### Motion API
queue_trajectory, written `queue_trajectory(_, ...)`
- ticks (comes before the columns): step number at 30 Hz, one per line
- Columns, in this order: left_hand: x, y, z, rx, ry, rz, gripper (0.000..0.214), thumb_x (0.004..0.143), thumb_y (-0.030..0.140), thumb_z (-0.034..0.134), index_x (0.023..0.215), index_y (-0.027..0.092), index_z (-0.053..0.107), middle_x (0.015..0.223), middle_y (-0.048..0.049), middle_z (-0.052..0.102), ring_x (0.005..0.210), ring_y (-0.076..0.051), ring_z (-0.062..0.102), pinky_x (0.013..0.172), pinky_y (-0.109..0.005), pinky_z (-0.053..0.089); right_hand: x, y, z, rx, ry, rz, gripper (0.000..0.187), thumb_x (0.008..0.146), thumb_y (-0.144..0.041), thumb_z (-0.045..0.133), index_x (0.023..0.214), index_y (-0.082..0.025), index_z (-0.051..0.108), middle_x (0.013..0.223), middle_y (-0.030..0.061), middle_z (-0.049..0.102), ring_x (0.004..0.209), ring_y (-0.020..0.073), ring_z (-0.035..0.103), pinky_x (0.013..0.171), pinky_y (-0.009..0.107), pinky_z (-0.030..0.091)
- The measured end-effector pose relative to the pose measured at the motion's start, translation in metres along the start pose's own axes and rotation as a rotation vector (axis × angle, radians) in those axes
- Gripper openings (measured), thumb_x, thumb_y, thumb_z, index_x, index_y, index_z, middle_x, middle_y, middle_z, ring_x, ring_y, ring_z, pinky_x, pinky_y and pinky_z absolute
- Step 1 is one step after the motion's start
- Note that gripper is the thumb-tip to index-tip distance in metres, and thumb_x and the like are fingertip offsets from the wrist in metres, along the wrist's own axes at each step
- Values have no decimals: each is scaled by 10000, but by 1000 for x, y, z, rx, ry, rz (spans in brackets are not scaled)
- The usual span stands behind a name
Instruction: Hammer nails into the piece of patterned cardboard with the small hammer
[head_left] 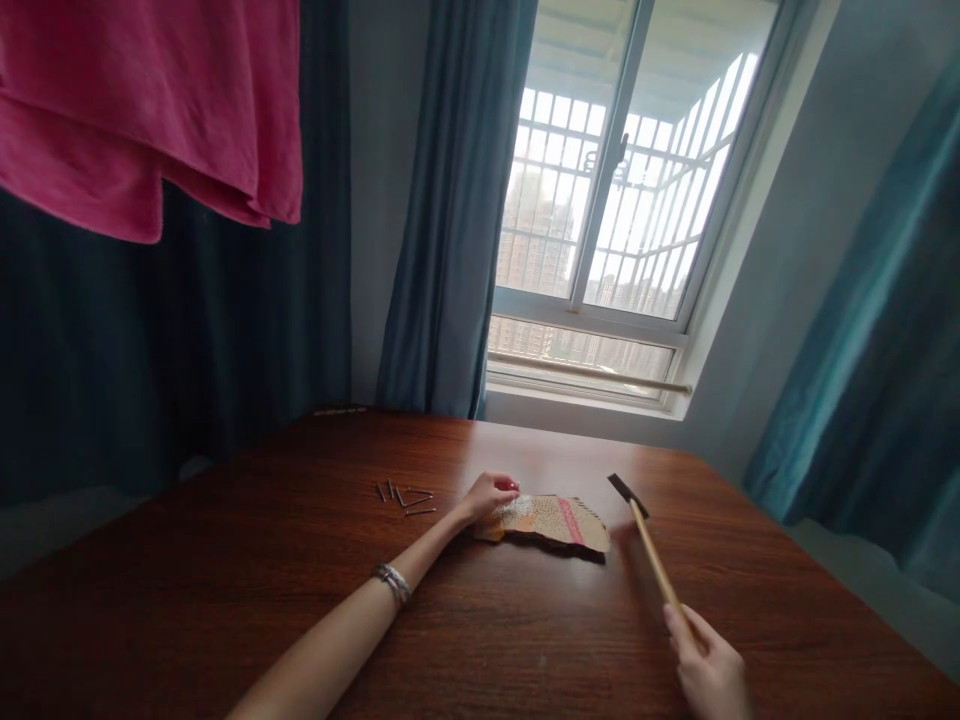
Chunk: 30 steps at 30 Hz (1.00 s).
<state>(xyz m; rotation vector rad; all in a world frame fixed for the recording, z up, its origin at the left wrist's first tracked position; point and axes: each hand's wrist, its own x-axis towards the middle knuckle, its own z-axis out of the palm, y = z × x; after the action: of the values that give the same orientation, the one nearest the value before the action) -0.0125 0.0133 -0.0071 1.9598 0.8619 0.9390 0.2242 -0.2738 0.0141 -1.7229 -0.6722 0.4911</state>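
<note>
My left hand (489, 493) rests on the left end of a patterned piece of cardboard (551, 520) lying on the wooden table (300, 580), fingers curled as if pinching something too small to make out. My right hand (709, 670) grips the wooden handle of a small hammer (646, 545). Its dark head is raised just right of the cardboard. Several loose nails (406, 495) lie on the table to the left of my left hand. A bracelet (393, 582) circles my left wrist.
A window (615, 210) with bars lies beyond the table's far edge, flanked by blue curtains (450, 220). A pink cloth (150, 110) hangs at the upper left. A thin stick (339, 410) lies at the table's far left edge.
</note>
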Motion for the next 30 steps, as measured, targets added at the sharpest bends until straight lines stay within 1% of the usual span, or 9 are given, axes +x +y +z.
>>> queue_trajectory(1, 0, -1, 0, 0, 0, -2, 312, 643, 358, 613, 795, 95, 686, 679, -42, 651, 620, -133, 554, 571, -217, 387, -5, -5, 3, 147, -19, 48, 458, 550, -530, 675, 858, -205, 575, 564, 11, 596, 470, 164, 540, 401, 250, 383)
queue_trajectory(3, 1, -2, 0, -6, -2, -3, 310, 647, 355, 610, 798, 95, 686, 678, -44, 653, 618, -133, 556, 569, -216, 388, -15, -17, 7, 367, -118, 171, 522, 504, -531, 720, 886, -220, 546, 490, -56, 509, 339, 81, 412, 313, 192, 291)
queue_trajectory(6, 0, 0, 1, -15, -2, 0, 305, 645, 347, 614, 795, 92, 686, 690, -52, 660, 622, -137, 561, 578, -221, 395, -28, -38, 12, 507, -402, 342, 458, 508, -561, 715, 664, -199, 484, 428, -96, 377, 277, 6, 244, 261, 132, 167)
queue_trajectory(8, -1, 3, 0, -15, -6, -3, 296, 640, 342, 619, 786, 93, 687, 698, -57, 664, 632, -142, 567, 589, -225, 401, -35, -49, 17, 547, -560, 379, 487, 529, -571, 703, 573, -186, 409, 414, -109, 308, 277, -19, 168, 255, 113, 118)
queue_trajectory(10, -2, 6, 0, -14, -4, -6, 285, 636, 337, 624, 773, 95, 689, 702, -61, 667, 648, -147, 573, 602, -229, 406, -42, -56, 25, 585, -625, 354, 481, 545, -551, 709, 590, -182, 403, 439, -113, 312, 287, -29, 152, 254, 102, 121)
queue_trajectory(13, -4, 10, -1, -12, -3, -14, 277, 630, 334, 632, 761, 97, 690, 708, -65, 670, 669, -155, 578, 618, -235, 410, -50, -59, 41, 608, -676, 294, 450, 575, -522, 709, 656, -187, 419, 484, -110, 356, 294, -27, 164, 245, 101, 132)
queue_trajectory(17, -5, 11, -1, -33, -5, -16, 275, 631, 331, 634, 762, 95, 688, 712, -69, 667, 664, -156, 576, 611, -237, 410, -57, -58, 57, 612, -728, 266, 417, 628, -516, 671, 688, -195, 412, 480, -114, 348, 292, -21, 156, 240, 105, 108)
queue_trajectory(23, -5, 14, -2, -16, -12, -25, 248, 635, 325, 632, 728, 102, 688, 670, -58, 648, 637, -149, 557, 586, -233, 387, -60, -62, 61, 582, -740, 272, 433, 606, -526, 679, 736, -186, 446, 489, -110, 382, 292, -30, 162, 256, 100, 90)
queue_trajectory(30, -5, 12, -2, -34, -24, 14, 232, 638, 314, 631, 720, 103, 682, 675, -60, 650, 644, -151, 562, 597, -236, 395, -60, -64, 63, 556, -744, 272, 405, 643, -509, 660, 800, -193, 460, 488, -114, 379, 291, -25, 154, 255, 104, 109)
